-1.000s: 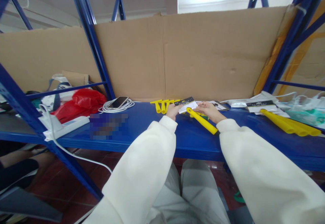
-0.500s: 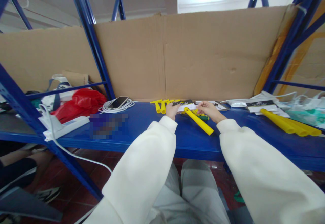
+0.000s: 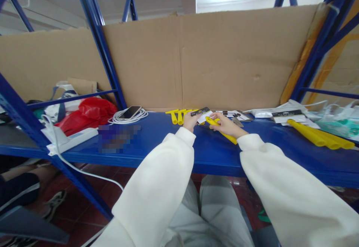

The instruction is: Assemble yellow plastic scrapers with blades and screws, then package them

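Note:
My left hand (image 3: 190, 122) is closed on a small black-and-white printed card (image 3: 203, 115), which it holds tilted just above the blue shelf (image 3: 165, 142). My right hand (image 3: 226, 124) pinches a yellow plastic handle (image 3: 230, 138) near its upper end, close to the card's lower right edge. The handle's tube slants down to the right beneath this hand, and fingers cover part of it. Yellow T-shaped pieces (image 3: 180, 117) lie just left of my left hand. Beyond my right hand are black-and-white printed cards (image 3: 243, 116) and a small grey flat piece (image 3: 238, 122).
To the right, several yellow handles (image 3: 322, 136) lie by another printed card (image 3: 288, 117) and plastic bags (image 3: 339, 122). On the left are a phone (image 3: 130, 112) on coiled white cable, a power strip (image 3: 77, 139) and a red bag (image 3: 86, 114). Cardboard (image 3: 224, 60) walls the back.
My right hand has moved from the card's right edge down onto the yellow handle. The card has tilted, and the handle has shifted slightly right. A green-and-yellow item under the hands is now hidden.

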Demonstrator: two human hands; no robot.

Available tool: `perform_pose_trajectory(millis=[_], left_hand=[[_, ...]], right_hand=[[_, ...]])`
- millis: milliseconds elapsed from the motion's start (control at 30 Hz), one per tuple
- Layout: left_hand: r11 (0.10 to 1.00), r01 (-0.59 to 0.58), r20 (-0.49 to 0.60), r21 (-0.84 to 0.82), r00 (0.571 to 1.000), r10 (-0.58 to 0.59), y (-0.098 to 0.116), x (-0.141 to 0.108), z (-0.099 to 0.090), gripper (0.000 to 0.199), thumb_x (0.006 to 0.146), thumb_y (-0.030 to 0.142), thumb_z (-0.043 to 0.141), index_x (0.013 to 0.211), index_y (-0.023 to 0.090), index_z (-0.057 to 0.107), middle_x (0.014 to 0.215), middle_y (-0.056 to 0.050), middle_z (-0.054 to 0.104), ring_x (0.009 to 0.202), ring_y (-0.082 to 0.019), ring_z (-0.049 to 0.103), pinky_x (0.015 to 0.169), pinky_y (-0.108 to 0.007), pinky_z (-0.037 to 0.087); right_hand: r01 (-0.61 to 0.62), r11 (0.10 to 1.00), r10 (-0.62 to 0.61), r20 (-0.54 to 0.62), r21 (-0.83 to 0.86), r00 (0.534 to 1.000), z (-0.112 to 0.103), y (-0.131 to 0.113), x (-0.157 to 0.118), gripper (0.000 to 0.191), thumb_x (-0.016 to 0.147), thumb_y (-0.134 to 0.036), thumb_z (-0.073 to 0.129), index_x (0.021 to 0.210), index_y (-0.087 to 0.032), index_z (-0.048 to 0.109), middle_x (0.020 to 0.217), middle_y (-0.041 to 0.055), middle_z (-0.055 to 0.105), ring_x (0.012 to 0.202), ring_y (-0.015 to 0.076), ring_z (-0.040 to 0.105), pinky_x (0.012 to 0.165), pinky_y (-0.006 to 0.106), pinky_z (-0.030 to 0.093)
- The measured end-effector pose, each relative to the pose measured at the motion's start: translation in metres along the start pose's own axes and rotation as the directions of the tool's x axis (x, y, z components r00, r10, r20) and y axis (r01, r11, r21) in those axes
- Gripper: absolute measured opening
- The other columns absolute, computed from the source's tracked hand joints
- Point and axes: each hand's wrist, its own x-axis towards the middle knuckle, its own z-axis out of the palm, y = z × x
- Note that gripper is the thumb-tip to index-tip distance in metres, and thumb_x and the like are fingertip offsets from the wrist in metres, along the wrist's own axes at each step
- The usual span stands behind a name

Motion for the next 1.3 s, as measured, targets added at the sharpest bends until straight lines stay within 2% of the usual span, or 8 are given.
perform_pose_trajectory(millis=[133, 267, 367, 567, 700, 833, 1033, 1300], left_hand=[[1.000, -0.017, -0.066, 0.007, 0.998, 0.017, 0.001, 0.002, 0.002, 0.016, 0.069, 0.002, 0.066, 0.077, 0.016, 0.066, 0.075, -0.003, 0.071, 0.080, -0.020, 0.072, 0.080, -0.034, 0.058], [1.000, -0.023, -0.159, -0.006, 0.987, 0.022, 0.003, 0.005, 0.002, 0.022, 0.069, -0.001, 0.064, 0.085, 0.014, 0.065, 0.088, -0.008, 0.072, 0.086, -0.019, 0.072, 0.082, -0.032, 0.058], [0.999, -0.040, -0.207, 0.017, 0.977, 0.043, 0.005, 0.004, 0.001, 0.020, 0.074, 0.001, 0.063, 0.089, 0.014, 0.063, 0.096, -0.009, 0.071, 0.092, -0.017, 0.070, 0.077, -0.025, 0.057], [0.993, -0.047, -0.235, 0.104, 0.969, 0.070, 0.007, 0.002, -0.001, 0.016, 0.080, 0.006, 0.060, 0.093, 0.014, 0.063, 0.100, -0.010, 0.069, 0.093, -0.017, 0.067, 0.063, -0.019, 0.053], [0.990, -0.065, -0.234, 0.125, 0.968, 0.094, 0.006, 0.002, 0.000, 0.017, 0.078, 0.008, 0.063, 0.094, 0.015, 0.064, 0.099, -0.009, 0.070, 0.093, -0.017, 0.067, 0.061, -0.018, 0.052], [0.990, -0.083, -0.240, 0.117, 0.965, 0.109, 0.005, 0.002, -0.001, 0.017, 0.076, 0.009, 0.065, 0.092, 0.015, 0.066, 0.097, -0.009, 0.070, 0.090, -0.018, 0.067, 0.063, -0.021, 0.054], [0.978, -0.066, -0.220, 0.197, 0.969, 0.110, 0.006, 0.000, 0.000, 0.020, 0.081, 0.007, 0.058, 0.099, 0.012, 0.066, 0.103, -0.011, 0.070, 0.081, -0.015, 0.067, 0.055, -0.018, 0.051], [0.970, -0.074, -0.206, 0.230, 0.971, 0.122, 0.005, -0.001, 0.001, 0.021, 0.080, 0.006, 0.061, 0.100, 0.012, 0.066, 0.093, -0.007, 0.069, 0.069, -0.010, 0.063, 0.046, -0.013, 0.046]], right_hand=[[0.016, 1.000, -0.016, 0.002, 0.023, 1.000, 0.000, 0.000, 0.000, 0.029, 0.065, -0.019, 0.076, 0.091, -0.024, 0.066, 0.100, 0.0004, 0.068, 0.061, 0.0090, 0.059, 0.056, 0.021, 0.054], [0.007, 1.000, -0.007, -0.010, 0.009, 1.000, -0.001, 0.000, 0.001, 0.025, 0.066, -0.016, 0.075, 0.090, -0.024, 0.072, 0.102, 0.0028, 0.071, 0.056, 0.0090, 0.057, 0.059, 0.025, 0.057], [0.048, 0.999, -0.049, -0.067, -0.014, 0.997, -0.005, 0.002, 0.003, 0.025, 0.068, -0.015, 0.073, 0.091, -0.024, 0.075, 0.104, 0.0052, 0.071, 0.070, 0.0151, 0.065, 0.079, 0.036, 0.060], [0.125, 0.952, -0.188, -0.209, -0.281, 0.960, -0.019, 0.004, 0.008, 0.031, 0.074, -0.011, 0.063, 0.099, -0.024, 0.076, 0.110, 0.0089, 0.069, 0.117, 0.0273, 0.062, 0.114, 0.049, 0.039], [0.034, 0.881, -0.211, -0.328, -0.472, 0.921, -0.031, 0.006, 0.009, 0.044, 0.079, -0.010, 0.055, 0.119, -0.018, 0.070, 0.122, 0.0159, 0.062, 0.121, 0.0300, 0.059, 0.114, 0.048, 0.038], [-0.195, 0.794, -0.112, -0.454, -0.576, 0.884, -0.050, 0.006, 0.003, 0.052, 0.080, -0.010, 0.052, 0.130, -0.016, 0.064, 0.129, 0.0213, 0.056, 0.115, 0.0362, 0.061, 0.105, 0.052, 0.044], [-0.609, 0.533, 0.086, -0.679, -0.587, 0.729, -0.089, 0.004, -0.013, 0.049, 0.082, -0.010, 0.049, 0.129, -0.014, 0.062, 0.127, 0.0250, 0.057, 0.114, 0.0400, 0.060, 0.098, 0.060, 0.041], [-0.851, 0.246, 0.217, -0.830, -0.464, 0.515, -0.126, 0.011, -0.042, 0.049, 0.094, -0.013, 0.032, 0.134, 0.001, 0.057, 0.136, 0.0343, 0.052, 0.134, 0.0431, 0.045, 0.102, 0.064, 0.033]])
